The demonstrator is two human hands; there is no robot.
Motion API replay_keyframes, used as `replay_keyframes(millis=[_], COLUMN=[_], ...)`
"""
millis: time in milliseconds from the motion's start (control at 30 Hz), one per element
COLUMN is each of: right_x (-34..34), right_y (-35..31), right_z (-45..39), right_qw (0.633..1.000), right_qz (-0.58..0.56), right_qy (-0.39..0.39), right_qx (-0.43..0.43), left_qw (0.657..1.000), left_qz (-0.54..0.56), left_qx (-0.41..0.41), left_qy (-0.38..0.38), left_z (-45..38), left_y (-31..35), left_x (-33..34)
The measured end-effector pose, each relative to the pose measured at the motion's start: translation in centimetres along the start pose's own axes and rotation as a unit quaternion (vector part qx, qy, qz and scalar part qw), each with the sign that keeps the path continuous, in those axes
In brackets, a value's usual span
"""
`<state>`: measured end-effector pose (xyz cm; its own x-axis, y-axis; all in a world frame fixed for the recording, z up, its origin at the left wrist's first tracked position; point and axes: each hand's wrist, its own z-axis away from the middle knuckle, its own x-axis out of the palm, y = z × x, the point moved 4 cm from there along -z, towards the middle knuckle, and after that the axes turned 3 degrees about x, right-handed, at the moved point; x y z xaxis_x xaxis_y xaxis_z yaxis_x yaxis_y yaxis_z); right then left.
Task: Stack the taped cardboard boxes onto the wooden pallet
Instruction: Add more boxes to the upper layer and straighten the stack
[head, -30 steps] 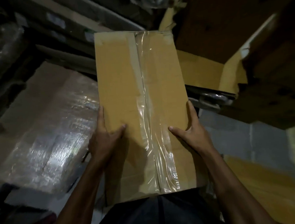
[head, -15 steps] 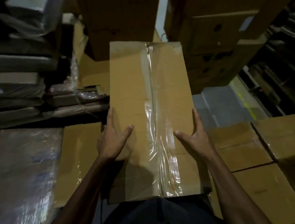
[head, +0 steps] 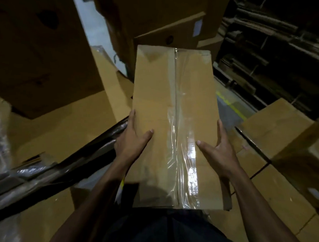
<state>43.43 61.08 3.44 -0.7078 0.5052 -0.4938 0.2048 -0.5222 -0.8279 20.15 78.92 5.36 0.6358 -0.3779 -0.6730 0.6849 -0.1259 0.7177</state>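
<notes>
Two hands, left hand point(head: 132, 140) and right hand point(head: 217, 151), clamp the long taped box point(head: 175, 123) by its sides at waist height, thumbs on top; it could slip or clip the stacked boxes point(head: 276, 132) nearby, pallet probably out of view.

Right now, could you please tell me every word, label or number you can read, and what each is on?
None can be read.
White label on the stacked box behind: too blurred.
White label on the box at right: too blurred.
The held box shows only clear tape, no print.
</notes>
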Motion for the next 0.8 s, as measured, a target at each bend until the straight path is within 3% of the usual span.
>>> replay_keyframes(millis=[367, 600, 800], right_x=[-1.4, -2.6, -4.8], right_y=[-1.1, -3.0, -1.4], right_z=[-9.4, -11.9, -13.8], right_qw=[0.968, 0.934, 0.909], right_qz=[-0.056, -0.077, -0.095], right_qy=[0.212, 0.306, 0.353], right_qx=[0.123, 0.166, 0.202], left_qw=[0.967, 0.932, 0.907], left_qz=[-0.044, 0.001, -0.025], left_qx=[0.153, 0.234, 0.261], left_qy=[-0.199, -0.275, -0.328], left_z=[-21.5, -27.7, -30.5], left_y=[8.3, 14.4, 19.1], left_x=[7.6, 10.1, 15.3])
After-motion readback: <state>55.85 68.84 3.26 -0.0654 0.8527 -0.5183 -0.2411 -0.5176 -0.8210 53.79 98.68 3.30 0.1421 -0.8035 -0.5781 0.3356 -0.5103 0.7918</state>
